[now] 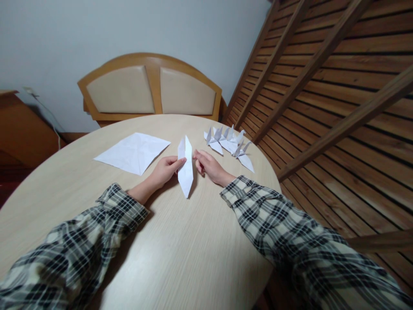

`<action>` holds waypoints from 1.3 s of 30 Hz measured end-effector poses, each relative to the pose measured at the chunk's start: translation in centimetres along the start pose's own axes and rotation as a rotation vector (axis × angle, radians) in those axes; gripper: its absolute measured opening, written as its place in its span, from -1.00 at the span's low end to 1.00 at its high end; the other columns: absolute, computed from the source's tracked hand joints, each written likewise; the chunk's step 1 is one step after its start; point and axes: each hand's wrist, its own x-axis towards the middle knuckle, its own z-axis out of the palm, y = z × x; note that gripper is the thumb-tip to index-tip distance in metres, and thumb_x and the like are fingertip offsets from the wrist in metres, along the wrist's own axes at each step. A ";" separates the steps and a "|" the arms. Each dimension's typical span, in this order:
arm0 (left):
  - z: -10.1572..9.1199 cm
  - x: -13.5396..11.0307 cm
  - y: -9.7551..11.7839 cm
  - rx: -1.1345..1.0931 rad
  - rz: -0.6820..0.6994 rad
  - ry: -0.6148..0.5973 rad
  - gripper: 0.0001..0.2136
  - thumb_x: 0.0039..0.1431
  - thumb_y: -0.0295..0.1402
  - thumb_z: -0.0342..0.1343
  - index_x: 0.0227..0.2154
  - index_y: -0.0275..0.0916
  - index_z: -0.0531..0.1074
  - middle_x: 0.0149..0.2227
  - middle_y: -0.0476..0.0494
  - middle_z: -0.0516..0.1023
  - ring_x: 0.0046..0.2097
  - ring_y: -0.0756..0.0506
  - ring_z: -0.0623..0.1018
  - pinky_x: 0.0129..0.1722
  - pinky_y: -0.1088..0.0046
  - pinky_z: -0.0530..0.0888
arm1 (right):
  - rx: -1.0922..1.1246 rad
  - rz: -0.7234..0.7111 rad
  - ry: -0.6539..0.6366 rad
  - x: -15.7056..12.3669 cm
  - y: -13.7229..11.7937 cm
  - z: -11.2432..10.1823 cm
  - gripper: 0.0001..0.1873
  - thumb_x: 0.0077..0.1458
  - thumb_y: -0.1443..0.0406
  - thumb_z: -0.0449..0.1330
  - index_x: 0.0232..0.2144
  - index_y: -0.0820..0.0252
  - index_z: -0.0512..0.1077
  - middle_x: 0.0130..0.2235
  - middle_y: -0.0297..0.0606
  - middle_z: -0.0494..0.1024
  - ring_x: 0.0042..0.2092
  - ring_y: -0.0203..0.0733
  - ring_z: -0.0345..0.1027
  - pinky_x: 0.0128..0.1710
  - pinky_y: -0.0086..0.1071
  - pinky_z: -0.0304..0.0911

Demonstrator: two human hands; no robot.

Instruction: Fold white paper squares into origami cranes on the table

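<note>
A white folded paper (185, 172), long and diamond-shaped with pointed ends and creases down it, is held upright above the table. My left hand (166, 170) grips its left edge, thumb on the front face and the other fingers partly hidden behind. Just beside the paper's right edge is my right hand (209, 165), its fingers curled in and nothing visible in them. Whether its fingertips touch the edge is hard to tell. To the left, a creased white sheet of paper (134, 153) lies flat. Several folded white paper cranes (229, 140) stand in a cluster beyond my right hand.
Everything rests on a round, pale wooden table (180, 249). Behind it stands a wooden headboard (156, 86) with two cream panels, against a pale wall (129, 26). A slatted wooden partition (322, 107) rises at the right. Brown furniture (24, 125) and a cable are at the far left.
</note>
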 end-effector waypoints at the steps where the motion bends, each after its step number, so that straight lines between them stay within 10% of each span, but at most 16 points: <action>1: 0.0 0.1 -0.1 0.005 0.007 0.010 -0.69 0.18 -0.20 0.11 -0.56 -0.32 0.41 -0.57 -0.06 0.35 -0.53 0.03 0.26 -0.55 0.47 0.16 | -0.037 -0.007 -0.018 -0.1 0.0 0.2 -0.53 0.14 -0.14 0.09 -0.35 0.13 0.22 -0.66 -0.52 0.27 -0.65 -0.40 0.06 -0.68 -0.50 -0.04; 39: 0.1 0.6 -0.8 -0.291 -0.053 -0.122 -0.81 0.08 -0.33 0.24 -0.32 -0.37 0.50 -0.37 -0.17 0.54 -0.42 -0.01 0.44 -0.42 0.45 0.33 | -0.098 -0.039 -0.158 -0.2 0.3 0.3 -0.73 0.32 0.24 -0.04 -0.45 0.17 0.21 -0.60 -0.46 0.31 -0.59 -0.42 0.17 -0.62 -0.56 0.10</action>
